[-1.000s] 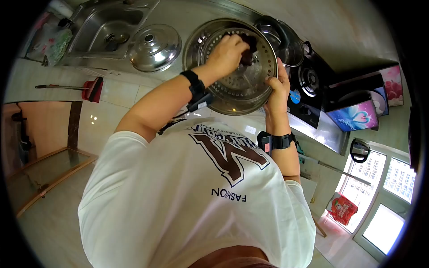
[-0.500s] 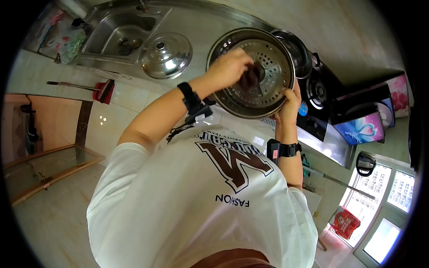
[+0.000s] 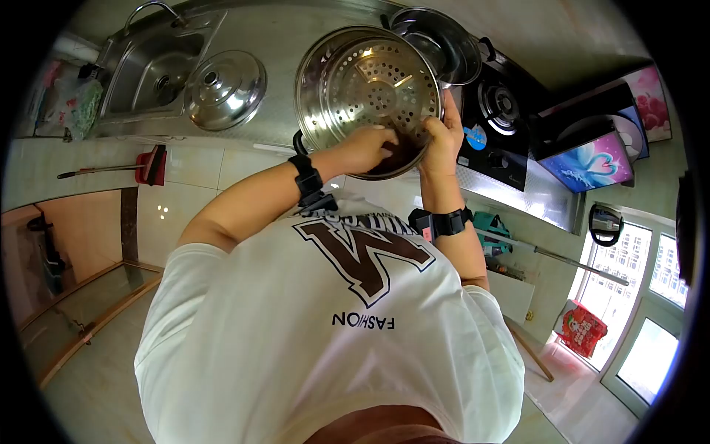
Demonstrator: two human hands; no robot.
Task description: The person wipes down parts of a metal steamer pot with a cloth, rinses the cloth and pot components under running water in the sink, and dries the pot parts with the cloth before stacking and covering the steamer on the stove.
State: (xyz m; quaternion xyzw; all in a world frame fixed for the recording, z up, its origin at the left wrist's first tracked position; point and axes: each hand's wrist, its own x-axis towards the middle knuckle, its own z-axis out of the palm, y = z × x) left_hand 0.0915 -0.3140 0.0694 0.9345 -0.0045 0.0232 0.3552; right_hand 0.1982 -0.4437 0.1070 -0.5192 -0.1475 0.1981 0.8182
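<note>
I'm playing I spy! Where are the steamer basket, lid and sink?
Steamer basket [image 3: 373,103], head view, on its holed bottom.
Lid [image 3: 238,90], head view, on its shiny dome.
Sink [image 3: 144,68], head view, on its bare basin.

Kitchen, with sink [image 3: 154,78], gas burner [image 3: 500,103], pot lid [image 3: 225,90]

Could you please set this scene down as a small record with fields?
left hand: presses a dark cloth against the inside of the steamer pan
right hand: grips the steamer pan's rim
steamer pan: metal, perforated, tilted, interior showing
pot: metal, black-handled, beyond the steamer pan
lid: on the counter, between sink and steamer pan
stove: black, right of the steamer pan
</note>
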